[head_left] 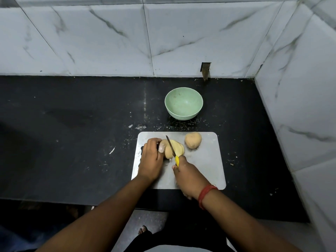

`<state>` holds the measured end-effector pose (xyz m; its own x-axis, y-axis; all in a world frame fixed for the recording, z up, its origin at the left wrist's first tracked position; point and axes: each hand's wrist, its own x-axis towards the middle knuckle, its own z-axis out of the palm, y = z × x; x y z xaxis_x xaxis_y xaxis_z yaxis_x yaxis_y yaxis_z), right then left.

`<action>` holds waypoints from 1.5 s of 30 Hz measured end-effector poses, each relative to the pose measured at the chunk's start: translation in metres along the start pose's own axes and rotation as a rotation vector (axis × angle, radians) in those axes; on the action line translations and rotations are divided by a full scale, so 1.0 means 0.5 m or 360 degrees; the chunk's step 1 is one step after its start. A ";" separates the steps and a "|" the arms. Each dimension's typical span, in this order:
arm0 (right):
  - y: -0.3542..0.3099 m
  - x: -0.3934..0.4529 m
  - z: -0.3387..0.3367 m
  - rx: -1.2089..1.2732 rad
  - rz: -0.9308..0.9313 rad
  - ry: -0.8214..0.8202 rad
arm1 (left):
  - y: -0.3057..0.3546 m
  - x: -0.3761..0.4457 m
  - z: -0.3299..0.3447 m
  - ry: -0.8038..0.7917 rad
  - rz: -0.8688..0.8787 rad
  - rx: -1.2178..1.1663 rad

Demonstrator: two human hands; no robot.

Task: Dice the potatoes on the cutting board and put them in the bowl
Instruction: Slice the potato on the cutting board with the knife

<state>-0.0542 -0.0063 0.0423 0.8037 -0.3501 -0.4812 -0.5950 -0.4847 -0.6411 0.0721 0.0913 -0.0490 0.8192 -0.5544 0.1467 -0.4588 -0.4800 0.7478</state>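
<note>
A grey cutting board (pixel 205 160) lies on the black counter. On it a partly sliced potato (pixel 177 149) shows pale yellow cut faces. My left hand (pixel 151 159) holds its left end, fingers curled over it. My right hand (pixel 189 176) grips the yellow handle of a knife (pixel 171 147), whose dark blade stands in the potato. A whole unpeeled potato (pixel 193 140) sits at the board's far right. A pale green bowl (pixel 183 106), empty, stands on the counter beyond the board.
The black counter (pixel 72 133) carries crumbs and specks around the board and bowl. Marble-patterned tile walls (pixel 300 88) close it in at the back and right. A foot shows on the floor below the counter's front edge.
</note>
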 end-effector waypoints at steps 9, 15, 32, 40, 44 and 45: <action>-0.011 0.013 0.015 -0.0092 0.0062 -0.0068 | -0.001 0.001 0.005 0.0001 -0.0045 0.0045; -0.007 0.025 0.018 -0.0164 0.0045 -0.0092 | -0.006 0.002 0.008 -0.0008 0.0005 0.0107; -0.004 0.089 0.023 -0.0271 0.0103 -0.0135 | 0.002 0.000 0.012 -0.0001 -0.0060 0.0156; -0.013 0.093 0.012 -0.0295 0.0130 -0.0183 | -0.001 -0.001 0.011 -0.0016 -0.0028 0.0189; -0.030 0.089 0.004 -0.0527 0.0187 -0.0340 | 0.001 -0.001 0.012 -0.0010 -0.0032 0.0190; -0.031 0.088 0.002 -0.0515 0.0179 -0.0332 | 0.001 -0.001 0.013 -0.0008 -0.0035 0.0193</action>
<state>-0.0097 -0.0135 0.0305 0.6948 -0.2614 -0.6700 -0.6191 -0.6915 -0.3721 0.0693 0.0871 -0.0530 0.8278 -0.5462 0.1280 -0.4795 -0.5704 0.6669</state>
